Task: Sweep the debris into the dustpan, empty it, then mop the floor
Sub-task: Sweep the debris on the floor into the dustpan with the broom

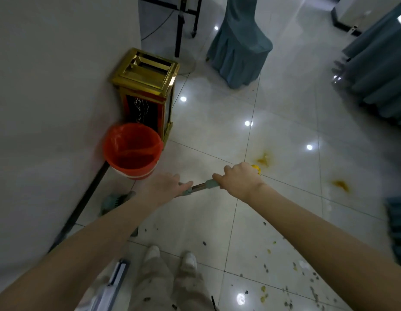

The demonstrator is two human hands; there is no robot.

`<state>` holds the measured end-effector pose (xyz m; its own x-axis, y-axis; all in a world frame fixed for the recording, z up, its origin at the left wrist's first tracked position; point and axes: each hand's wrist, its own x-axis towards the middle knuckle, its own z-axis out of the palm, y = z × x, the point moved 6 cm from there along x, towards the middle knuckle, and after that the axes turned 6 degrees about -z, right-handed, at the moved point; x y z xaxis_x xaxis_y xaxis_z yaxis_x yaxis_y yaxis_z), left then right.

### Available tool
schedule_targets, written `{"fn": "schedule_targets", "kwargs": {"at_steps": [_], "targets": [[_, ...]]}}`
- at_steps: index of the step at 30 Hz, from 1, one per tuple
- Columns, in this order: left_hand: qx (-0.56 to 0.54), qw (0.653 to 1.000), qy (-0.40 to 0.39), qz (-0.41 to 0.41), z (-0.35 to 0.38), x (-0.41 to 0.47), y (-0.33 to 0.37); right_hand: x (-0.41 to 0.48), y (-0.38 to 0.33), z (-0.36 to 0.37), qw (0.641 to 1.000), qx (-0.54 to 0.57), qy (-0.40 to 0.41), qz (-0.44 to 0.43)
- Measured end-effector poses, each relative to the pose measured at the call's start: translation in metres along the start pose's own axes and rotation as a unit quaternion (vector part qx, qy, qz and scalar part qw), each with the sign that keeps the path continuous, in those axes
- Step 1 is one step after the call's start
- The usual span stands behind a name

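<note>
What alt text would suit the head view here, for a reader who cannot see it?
Both hands, left hand and right hand, grip a teal-handled pole above a glossy tiled floor scattered with debris and yellow stains. A red-lined bucket and a gold bin stand by the wall.

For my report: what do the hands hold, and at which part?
Both hands, left hand and right hand, grip one long handle near its teal upper end; its head is hidden.

arms: 2 bare forearms, no sleeves in view
left hand point(166, 187): bare, ungloved
right hand point(240, 179): bare, ungloved
trousers point(163, 286): pale, dark-speckled
shoes point(188, 261): 2, white
</note>
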<state>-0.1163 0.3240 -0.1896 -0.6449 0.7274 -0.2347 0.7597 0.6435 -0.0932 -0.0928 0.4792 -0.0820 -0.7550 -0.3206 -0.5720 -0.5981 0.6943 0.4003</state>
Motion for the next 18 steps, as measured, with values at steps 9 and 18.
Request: {"fn": "schedule_targets", "kwargs": {"at_steps": [9,18], "targets": [[0.027,0.996,0.017,0.086,-0.015,-0.001,0.031,-0.028,-0.001,0.025,0.998,0.057,0.020,0.004],[0.079,0.979,0.041,0.181,-0.038,0.011,0.061,-0.069,0.007,0.055,0.997,0.069,0.019,0.040]]}}
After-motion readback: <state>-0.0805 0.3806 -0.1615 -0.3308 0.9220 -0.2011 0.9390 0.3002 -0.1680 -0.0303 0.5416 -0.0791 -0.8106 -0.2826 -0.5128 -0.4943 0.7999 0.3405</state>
